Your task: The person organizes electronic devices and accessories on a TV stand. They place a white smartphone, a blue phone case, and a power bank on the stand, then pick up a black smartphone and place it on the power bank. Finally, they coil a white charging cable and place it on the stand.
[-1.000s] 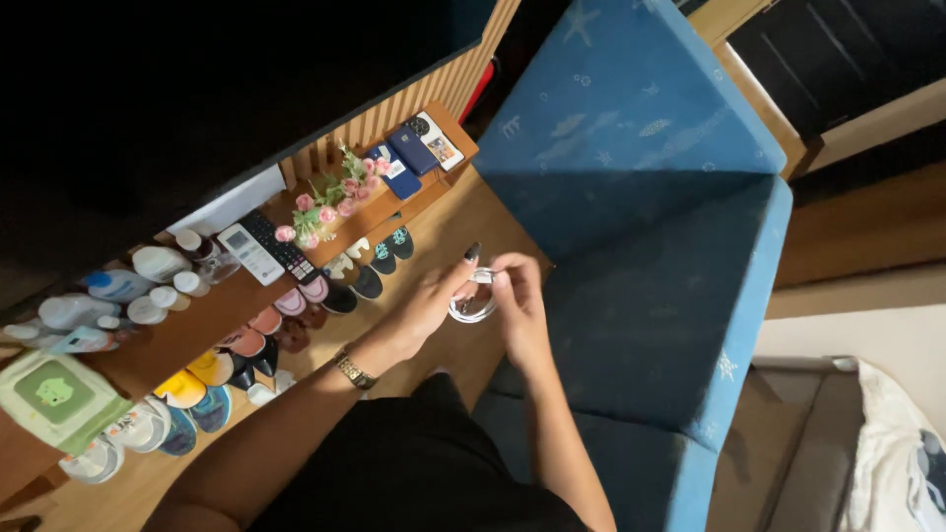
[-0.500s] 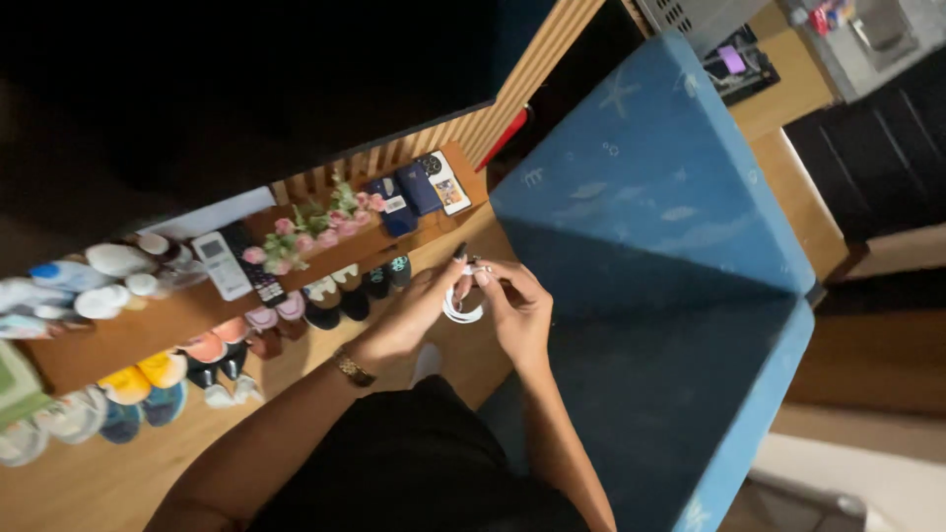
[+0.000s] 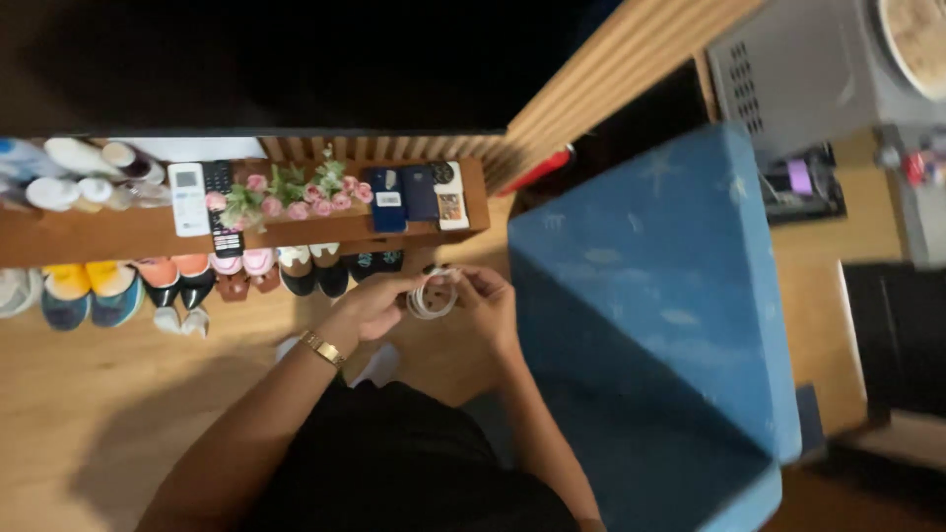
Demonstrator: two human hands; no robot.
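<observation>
just below the front edge of the wooden shelf (image 3: 118, 236), a coiled white cable (image 3: 431, 299) is held between both hands above the wooden floor (image 3: 118, 394); the left hand (image 3: 379, 303) is closed on one side of the loops and the right hand (image 3: 485, 305) is pinched on the other, fingers curled tight, so the coil is likely kept from springing open; a gold bracelet (image 3: 322, 349) is worn on the left wrist; on the shelf, a white remote (image 3: 186, 199), pink flowers (image 3: 296, 195) and dark blue phones (image 3: 402, 195) are laid flat side by side; shoes (image 3: 177, 281) are lined up beneath it; a blue cushioned seat (image 3: 660, 325) stands just beside the right arm.
</observation>
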